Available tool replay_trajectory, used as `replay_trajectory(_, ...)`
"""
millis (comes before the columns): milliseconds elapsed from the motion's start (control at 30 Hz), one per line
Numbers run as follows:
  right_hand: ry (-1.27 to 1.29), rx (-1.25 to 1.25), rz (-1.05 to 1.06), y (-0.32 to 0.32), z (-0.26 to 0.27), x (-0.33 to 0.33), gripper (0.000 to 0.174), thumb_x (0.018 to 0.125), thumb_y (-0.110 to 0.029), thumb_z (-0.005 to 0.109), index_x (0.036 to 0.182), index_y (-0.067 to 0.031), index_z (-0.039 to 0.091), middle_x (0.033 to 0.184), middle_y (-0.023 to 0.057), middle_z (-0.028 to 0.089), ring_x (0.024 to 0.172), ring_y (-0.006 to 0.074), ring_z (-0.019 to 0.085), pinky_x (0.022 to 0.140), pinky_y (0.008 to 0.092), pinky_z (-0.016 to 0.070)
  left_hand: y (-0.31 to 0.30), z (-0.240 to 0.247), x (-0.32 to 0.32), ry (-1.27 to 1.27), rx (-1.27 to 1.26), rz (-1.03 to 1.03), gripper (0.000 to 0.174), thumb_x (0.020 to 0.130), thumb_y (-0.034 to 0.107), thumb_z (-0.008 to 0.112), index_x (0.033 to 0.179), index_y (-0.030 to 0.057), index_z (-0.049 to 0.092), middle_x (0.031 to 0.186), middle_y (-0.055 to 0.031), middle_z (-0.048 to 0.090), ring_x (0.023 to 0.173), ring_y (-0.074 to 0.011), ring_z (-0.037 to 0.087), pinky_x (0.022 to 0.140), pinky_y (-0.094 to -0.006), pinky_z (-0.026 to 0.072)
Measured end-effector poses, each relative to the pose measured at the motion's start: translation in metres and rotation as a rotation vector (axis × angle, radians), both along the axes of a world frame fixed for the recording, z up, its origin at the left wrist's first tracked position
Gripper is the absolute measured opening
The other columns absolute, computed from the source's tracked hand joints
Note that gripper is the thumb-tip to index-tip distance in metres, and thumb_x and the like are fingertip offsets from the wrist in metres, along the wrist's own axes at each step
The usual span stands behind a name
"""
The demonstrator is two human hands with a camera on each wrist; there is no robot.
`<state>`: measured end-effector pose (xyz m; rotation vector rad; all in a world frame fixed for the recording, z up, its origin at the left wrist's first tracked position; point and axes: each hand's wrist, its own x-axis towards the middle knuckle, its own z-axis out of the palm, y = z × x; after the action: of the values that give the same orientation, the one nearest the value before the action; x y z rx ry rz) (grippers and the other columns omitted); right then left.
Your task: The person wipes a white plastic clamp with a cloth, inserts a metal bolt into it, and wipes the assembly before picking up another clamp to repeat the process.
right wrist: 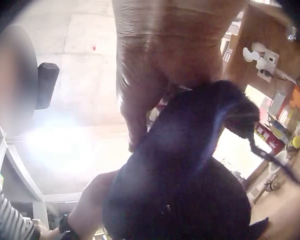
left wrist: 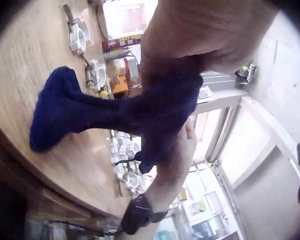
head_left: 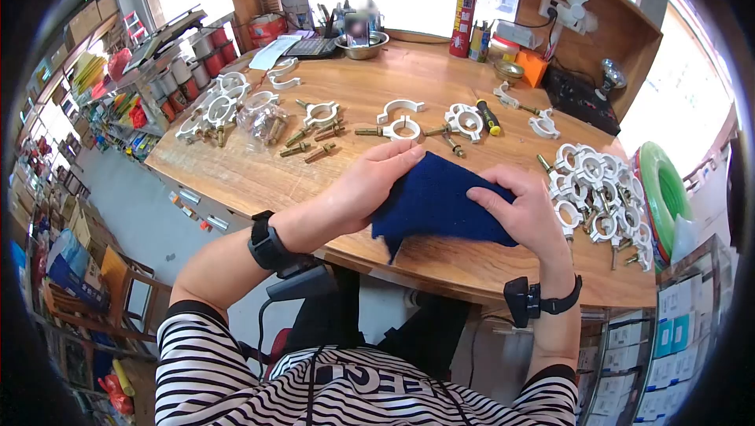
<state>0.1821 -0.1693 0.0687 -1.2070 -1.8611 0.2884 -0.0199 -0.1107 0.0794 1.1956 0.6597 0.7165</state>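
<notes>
A dark blue cloth (head_left: 448,202) is stretched between both hands above the front part of the wooden table. At its upper left edge the left hand (head_left: 376,184) grips it, thumb along the top. On the other side the right hand (head_left: 525,210) pinches it, its thumb lying on the upper face and the other fingers mostly behind the fabric. A ragged corner dangles at the lower left. In the left wrist view the cloth (left wrist: 165,110) hangs bunched, with a loose flap over the table. The right wrist view shows the cloth (right wrist: 175,170) dark and folded close to the palm.
White ring clamps (head_left: 602,182) with bolts are piled at the right, beside a green hose coil (head_left: 664,182). More clamps (head_left: 224,103) lie at the left. Loose bolts (head_left: 318,152), a screwdriver (head_left: 488,118) and a red spray can (head_left: 464,19) stand or lie beyond the hands.
</notes>
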Motion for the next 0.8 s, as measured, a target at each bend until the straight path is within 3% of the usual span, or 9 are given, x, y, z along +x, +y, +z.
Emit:
replay_trajectory(100,-0.062,0.061,-0.080,-0.011,0.006,-0.007,0.012,0.072,-0.008,0.063,0.079,0.0007,0.059,0.072,0.0108,0.057,0.065,0.0259,0.054,0.061,0.0301,0.0423,-0.005,0.001,-0.008,0.104,0.101,0.005,0.027,0.088,0.026,0.046,0.103,0.0042,0.050,0.086,-0.0030,0.057,0.075,-0.0096,0.055,0.065,-0.0230,0.0448)
replay_trajectory(167,-0.139,0.384,-0.109,-0.017,0.008,-0.003,0.010,0.074,-0.008,0.061,0.078,0.0010,0.058,0.068,0.0094,0.056,0.063,0.0204,0.054,0.059,0.0290,0.0424,-0.019,0.012,-0.020,0.458,0.838,-0.190,0.028,0.088,0.026,0.046,0.102,0.0028,0.049,0.082,-0.0049,0.058,0.074,-0.0105,0.054,0.065,-0.0234,0.0436)
replay_trajectory(233,0.143,-0.008,-0.070,-0.035,0.007,0.004,0.009,0.080,-0.007,0.054,0.078,0.0011,0.056,0.065,0.0027,0.053,0.059,0.0136,0.050,0.056,0.0218,0.0385,-0.027,0.018,-0.023,0.462,0.970,-0.179,0.028,0.088,0.027,0.046,0.094,-0.0003,0.050,0.076,-0.0061,0.057,0.071,-0.0101,0.051,0.064,-0.0241,0.0421)
replay_trajectory(300,1.047,-0.315,0.519,-0.041,0.002,0.013,0.015,0.075,-0.016,0.062,0.078,-0.0024,0.058,0.064,0.0081,0.054,0.064,0.0136,0.054,0.059,0.0256,0.0429,-0.032,0.033,-0.018,0.326,0.922,-0.268,0.030,0.088,0.027,0.046,0.086,-0.0024,0.051,0.069,-0.0054,0.053,0.067,-0.0089,0.047,0.062,-0.0244,0.0409)
replay_trajectory(333,1.078,-0.172,0.027,-0.048,-0.012,-0.006,0.027,0.068,-0.027,0.066,0.084,-0.0060,0.059,0.070,0.0096,0.055,0.064,0.0177,0.054,0.061,0.0280,0.0429,-0.034,0.036,-0.011,0.142,0.840,-0.248,0.033,0.089,0.028,0.044,0.080,-0.0032,0.052,0.065,-0.0041,0.049,0.064,-0.0086,0.044,0.059,-0.0247,0.0399)
replay_trajectory(567,0.651,-0.247,0.019,-0.065,0.001,-0.053,0.032,0.063,-0.029,0.068,0.085,-0.0071,0.060,0.074,0.0095,0.055,0.065,0.0193,0.054,0.062,0.0296,0.0426,-0.023,0.012,0.022,0.124,0.858,-0.363,0.041,0.090,0.035,0.038,0.084,-0.0035,0.052,0.067,-0.0022,0.053,0.065,-0.0084,0.048,0.060,-0.0231,0.0411)
replay_trajectory(600,0.585,-0.259,0.013,-0.074,-0.002,-0.052,0.033,0.062,-0.029,0.069,0.085,-0.0073,0.060,0.074,0.0095,0.056,0.065,0.0195,0.054,0.062,0.0298,0.0425,-0.029,0.029,0.011,0.327,0.446,-0.487,0.038,0.090,0.033,0.040,0.089,-0.0025,0.054,0.069,-0.0045,0.054,0.068,-0.0112,0.052,0.064,-0.0255,0.0439)
replay_trajectory(633,0.521,-0.270,0.006,-0.079,-0.002,-0.053,0.033,0.062,-0.030,0.069,0.085,-0.0075,0.060,0.075,0.0095,0.056,0.065,0.0198,0.054,0.062,0.0301,0.0424,-0.020,0.023,0.009,0.328,0.444,-0.495,0.038,0.090,0.033,0.040,0.089,-0.0025,0.054,0.069,-0.0045,0.054,0.068,-0.0112,0.052,0.064,-0.0255,0.0439)
replay_trajectory(800,0.206,-0.341,-0.023,-0.083,0.000,-0.038,0.038,0.057,-0.031,0.071,0.086,-0.0085,0.061,0.079,0.0095,0.056,0.066,0.0211,0.053,0.063,0.0314,0.0421,0.059,-0.037,0.005,0.519,0.905,-0.221,0.030,0.084,0.026,0.050,0.098,-0.0002,0.054,0.086,-0.0117,0.057,0.080,-0.0205,0.056,0.071,-0.0315,0.0447)
